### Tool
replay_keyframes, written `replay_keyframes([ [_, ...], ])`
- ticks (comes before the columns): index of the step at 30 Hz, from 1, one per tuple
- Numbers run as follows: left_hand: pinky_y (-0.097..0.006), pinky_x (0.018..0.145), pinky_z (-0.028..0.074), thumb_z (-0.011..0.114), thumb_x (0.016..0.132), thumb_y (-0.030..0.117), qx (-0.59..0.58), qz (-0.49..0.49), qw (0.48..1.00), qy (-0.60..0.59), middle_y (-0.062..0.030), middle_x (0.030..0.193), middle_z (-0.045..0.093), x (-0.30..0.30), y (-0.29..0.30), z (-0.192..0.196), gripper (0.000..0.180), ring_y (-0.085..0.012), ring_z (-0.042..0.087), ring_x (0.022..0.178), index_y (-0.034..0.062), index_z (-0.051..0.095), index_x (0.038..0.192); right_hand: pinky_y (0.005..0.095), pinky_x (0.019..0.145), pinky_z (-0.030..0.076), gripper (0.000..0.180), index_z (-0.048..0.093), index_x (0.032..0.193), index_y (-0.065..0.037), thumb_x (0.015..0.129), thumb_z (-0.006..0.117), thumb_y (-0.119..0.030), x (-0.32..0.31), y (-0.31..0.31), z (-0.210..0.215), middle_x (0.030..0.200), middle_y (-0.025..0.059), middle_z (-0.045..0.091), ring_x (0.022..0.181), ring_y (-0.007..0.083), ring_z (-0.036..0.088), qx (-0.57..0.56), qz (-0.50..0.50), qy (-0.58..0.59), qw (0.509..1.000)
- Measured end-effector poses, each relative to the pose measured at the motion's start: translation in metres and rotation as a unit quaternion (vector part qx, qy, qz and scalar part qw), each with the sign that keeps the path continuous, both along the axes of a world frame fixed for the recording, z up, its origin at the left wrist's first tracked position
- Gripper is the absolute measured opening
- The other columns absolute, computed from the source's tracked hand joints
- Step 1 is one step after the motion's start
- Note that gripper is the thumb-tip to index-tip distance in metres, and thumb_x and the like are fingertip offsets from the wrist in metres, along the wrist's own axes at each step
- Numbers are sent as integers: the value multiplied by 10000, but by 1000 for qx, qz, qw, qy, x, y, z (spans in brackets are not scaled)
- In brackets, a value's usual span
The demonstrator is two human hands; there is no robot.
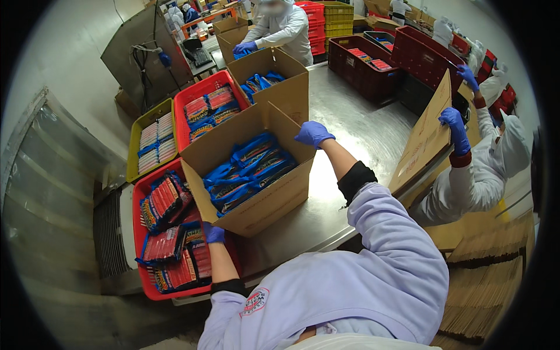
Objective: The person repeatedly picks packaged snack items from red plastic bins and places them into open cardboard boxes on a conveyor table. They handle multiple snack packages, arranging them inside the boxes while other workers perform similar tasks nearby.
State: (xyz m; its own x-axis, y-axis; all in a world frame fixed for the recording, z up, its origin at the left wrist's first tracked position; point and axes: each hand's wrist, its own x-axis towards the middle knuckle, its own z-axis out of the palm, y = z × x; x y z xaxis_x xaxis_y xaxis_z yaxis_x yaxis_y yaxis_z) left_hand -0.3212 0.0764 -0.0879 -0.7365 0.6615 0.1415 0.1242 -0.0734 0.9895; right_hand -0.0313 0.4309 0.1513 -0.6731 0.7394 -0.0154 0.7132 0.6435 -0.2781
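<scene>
Left hand point(213, 233) grips packets point(175, 245); right hand point(313, 133) curls on carton point(256, 204).

steel table point(356, 125), cardboard boxes point(256, 201), red crates point(361, 73)

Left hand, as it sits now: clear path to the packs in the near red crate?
Probably yes. The left hand is already over the near red crate, beside the cardboard box, with red-and-blue packs lying uncovered next to it. Nothing visible blocks the way.
</scene>
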Motion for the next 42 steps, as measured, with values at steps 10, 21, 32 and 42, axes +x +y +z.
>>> replay_keyframes([
  [10,-324,872,394,421,896,357,121,109,955,-247,-63,1202,447,38,49,74,474,-192,458,1051,89,353,1281,381,664,465,395,645,806,-17,780,540,-397,151,-56,-30,710,203,606,676,339,595,-168,-31,62,983],
  [21,-322,861,419,576,799,407,-119,-204,913,-333,-97,1255,419,277,153,89,683,-229,450,1100,69,292,1320,328,583,436,249,593,737,-34,820,563,-267,205,162,12,710,132,606,597,230,563,85,-267,376,883],
  [32,-325,998,285,803,551,203,-113,-402,892,175,-197,1335,303,246,318,133,1155,-278,317,1235,24,7,1369,461,1035,122,1257,-163,1337,-49,560,778,-347,178,-74,-129,1385,257,-48,1292,371,0,-204,-222,493,816],
  [42,-350,1004,286,716,671,222,35,-281,923,262,-244,1381,171,302,407,120,998,-338,252,1264,-53,28,1340,560,982,-97,1213,-132,1344,-40,579,780,-271,167,62,-157,1255,390,-277,1176,485,-305,-39,-307,393,866],
])
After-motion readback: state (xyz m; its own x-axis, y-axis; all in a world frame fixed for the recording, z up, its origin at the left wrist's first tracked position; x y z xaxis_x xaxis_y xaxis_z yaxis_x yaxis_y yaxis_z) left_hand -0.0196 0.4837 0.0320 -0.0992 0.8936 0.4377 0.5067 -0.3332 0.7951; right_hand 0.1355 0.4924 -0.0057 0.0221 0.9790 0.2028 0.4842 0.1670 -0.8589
